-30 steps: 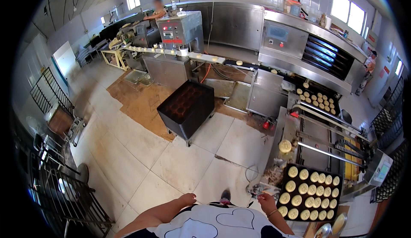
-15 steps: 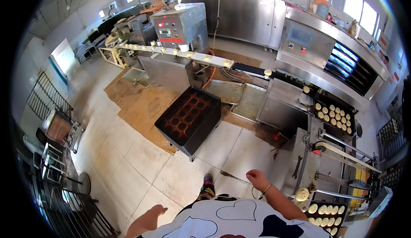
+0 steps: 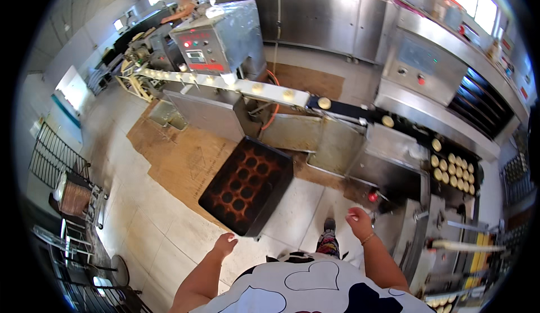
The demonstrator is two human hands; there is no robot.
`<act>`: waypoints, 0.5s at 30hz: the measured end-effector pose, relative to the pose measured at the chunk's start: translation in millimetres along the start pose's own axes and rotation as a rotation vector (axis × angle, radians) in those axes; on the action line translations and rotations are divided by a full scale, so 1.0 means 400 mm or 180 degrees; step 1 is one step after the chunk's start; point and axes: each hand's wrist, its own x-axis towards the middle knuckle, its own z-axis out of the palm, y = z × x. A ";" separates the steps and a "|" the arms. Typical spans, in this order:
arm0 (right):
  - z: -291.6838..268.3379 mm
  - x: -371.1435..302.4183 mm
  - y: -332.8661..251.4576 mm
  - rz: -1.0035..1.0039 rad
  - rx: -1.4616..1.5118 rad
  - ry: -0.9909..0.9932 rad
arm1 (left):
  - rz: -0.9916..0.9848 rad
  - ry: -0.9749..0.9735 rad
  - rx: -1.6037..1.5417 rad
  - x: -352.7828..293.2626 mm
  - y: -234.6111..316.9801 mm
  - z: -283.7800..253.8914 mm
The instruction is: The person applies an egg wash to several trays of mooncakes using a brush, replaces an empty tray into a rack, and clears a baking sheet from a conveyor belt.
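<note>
Standing just short of the dark mould tray [image 3: 247, 186], both hands empty, so no pickup has started as far as I can tell.

Landmark = that tray: black, rows of round cups, sitting tilted on the tiled floor [image 3: 140, 223] on a low frame, corner overlapping the cardboard sheet [image 3: 185, 155].

L of tray: wire racks [image 3: 56, 158] by the wall, well apart from it.

L hand [image 3: 225, 244]: just below tray's near edge, fingers loosely curled, not touching, holding nothing.

Behind tray (far side): white conveyor [image 3: 236, 83] carrying spaced dough pieces, fed from a steel machine w/ a red control panel [image 3: 216, 40]. Another person at the far end of the line, upper L.

R hand [image 3: 359, 222]: R of tray and below its R corner, near it, fingers half curled, also empty. Bracelet on the wrist. Shoe [image 3: 329, 226] visible on the floor betw tray and R hand.

R of tray: belt continues dark, rounds drop onto a loaded tray of pale rounds [image 3: 453, 169], nearly full. Oven-type unit [image 3: 444, 71] behind that. More filled rounds at the lower R rim, partly cut off.

Judgement: line is running and filling trays; mould tray's cups look empty, no dough in it. Handling of it not begun; grasp and everything after is left.
</note>
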 end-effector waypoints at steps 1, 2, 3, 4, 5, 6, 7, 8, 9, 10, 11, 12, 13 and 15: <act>-0.021 0.056 0.020 0.0051 0.0097 0.0100 | 0.0161 0.0039 0.0100 0.031 0.094 -0.013; -0.042 0.109 0.033 0.0138 0.0179 0.0191 | 0.0037 -0.0002 -0.0033 0.061 0.146 -0.002; -0.059 0.187 0.038 0.0096 0.0095 0.0207 | 0.0086 0.0053 -0.0064 0.090 0.202 -0.001; -0.081 0.261 0.050 0.0139 0.0005 0.0217 | 0.0100 0.0035 -0.0068 0.102 0.251 0.013; -0.105 0.333 0.054 0.0194 -0.0074 0.0228 | 0.0110 0.0008 -0.0057 0.116 0.290 0.028; -0.110 0.405 0.031 0.0149 -0.0003 0.0310 | 0.0029 -0.0110 -0.0010 0.128 0.308 0.054; -0.121 0.479 0.005 0.0127 0.0056 0.0406 | -0.0037 -0.0148 0.0010 0.135 0.299 0.089; -0.139 0.581 0.098 0.0155 0.0279 0.0430 | -0.0050 -0.0284 0.0036 0.144 0.288 0.137; -0.144 0.655 0.079 0.0018 0.0110 0.0352 | -0.0162 -0.0381 0.0057 0.129 0.281 0.170; -0.166 0.716 0.033 0.0122 -0.0444 0.0392 | -0.0525 -0.0727 -0.0056 0.111 0.379 0.158; -0.174 0.788 0.032 0.0143 -0.0319 0.0430 | -0.0321 -0.0728 0.0221 0.103 0.378 0.172; -0.185 0.865 0.060 0.0149 -0.0198 0.0488 | -0.0454 -0.0822 0.0121 0.106 0.421 0.176; -0.199 0.951 0.120 0.0048 -0.0075 0.0617 | -0.0566 -0.0896 0.0039 0.118 0.467 0.170; -0.202 1.080 0.154 0.0020 -0.0381 0.0736 | -0.0750 -0.0759 -0.0086 0.121 0.488 0.176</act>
